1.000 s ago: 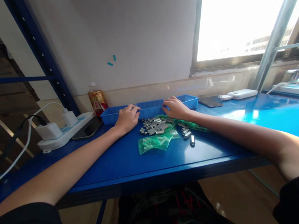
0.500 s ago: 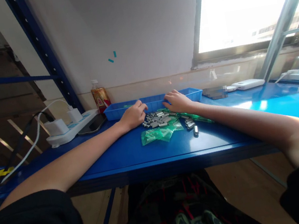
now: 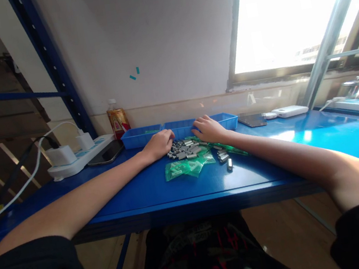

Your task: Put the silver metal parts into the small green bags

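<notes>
My left hand (image 3: 159, 144) rests at the left edge of a pile of small grey metal pieces (image 3: 185, 150), fingers curled; what they hold, if anything, is hidden. My right hand (image 3: 208, 129) lies palm down with fingers spread, at the pile's back right, by the front wall of a blue divided tray (image 3: 179, 131). Green plastic bags (image 3: 185, 168) lie in front of and beneath the pile, some reaching right under my right forearm. A few metal pieces (image 3: 223, 156) sit apart to the right, with a single one (image 3: 229, 164) nearer the table's front.
On the left are a white power strip (image 3: 81, 158) with plugs and cables, a dark phone (image 3: 106, 154) and a bottle (image 3: 118, 120). Behind on the right lie a flat dark item (image 3: 252, 119) and a white box (image 3: 290, 111). The blue table's front edge (image 3: 183, 202) runs before me.
The whole view has shifted slightly, so table things appear a little lower and further left. Both hands remain near the pile and tray, with nearly the same poses.
</notes>
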`<action>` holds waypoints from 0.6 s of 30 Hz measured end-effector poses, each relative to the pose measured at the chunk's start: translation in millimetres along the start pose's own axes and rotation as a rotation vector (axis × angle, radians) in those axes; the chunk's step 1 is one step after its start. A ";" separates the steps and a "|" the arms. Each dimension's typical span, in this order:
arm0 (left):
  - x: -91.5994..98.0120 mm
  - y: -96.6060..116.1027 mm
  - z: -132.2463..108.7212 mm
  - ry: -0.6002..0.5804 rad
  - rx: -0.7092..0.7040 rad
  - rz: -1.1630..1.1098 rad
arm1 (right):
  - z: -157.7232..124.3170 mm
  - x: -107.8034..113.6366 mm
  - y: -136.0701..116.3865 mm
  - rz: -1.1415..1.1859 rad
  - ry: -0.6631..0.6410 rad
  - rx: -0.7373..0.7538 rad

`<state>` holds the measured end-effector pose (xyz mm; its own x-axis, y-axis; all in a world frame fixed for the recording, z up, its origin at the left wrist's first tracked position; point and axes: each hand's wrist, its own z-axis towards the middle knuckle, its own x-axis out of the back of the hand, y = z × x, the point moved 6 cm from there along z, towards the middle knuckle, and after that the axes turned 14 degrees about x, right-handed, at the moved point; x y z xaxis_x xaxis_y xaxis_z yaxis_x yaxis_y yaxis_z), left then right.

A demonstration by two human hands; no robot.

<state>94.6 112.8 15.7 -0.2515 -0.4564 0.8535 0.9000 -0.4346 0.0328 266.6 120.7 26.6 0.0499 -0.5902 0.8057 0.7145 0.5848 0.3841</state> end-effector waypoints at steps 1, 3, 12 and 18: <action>2.8 2.8 -1.0 0.037 -0.022 -0.019 | -0.1 0.1 0.2 -0.003 -0.001 -0.003; 7.5 8.9 -2.9 0.104 -0.077 -0.055 | -0.2 0.3 0.2 -0.005 -0.002 -0.005; 8.9 14.8 -5.0 0.067 -0.100 -0.119 | -1.4 1.6 0.1 0.028 0.011 -0.022; 12.2 8.4 0.7 0.095 0.054 -0.446 | -1.4 31.5 -16.6 0.114 0.241 0.010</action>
<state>99.4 104.2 26.8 -0.6477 -0.3044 0.6985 0.7131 -0.5651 0.4150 257.3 91.6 45.0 0.2958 -0.6347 0.7139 0.6875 0.6603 0.3023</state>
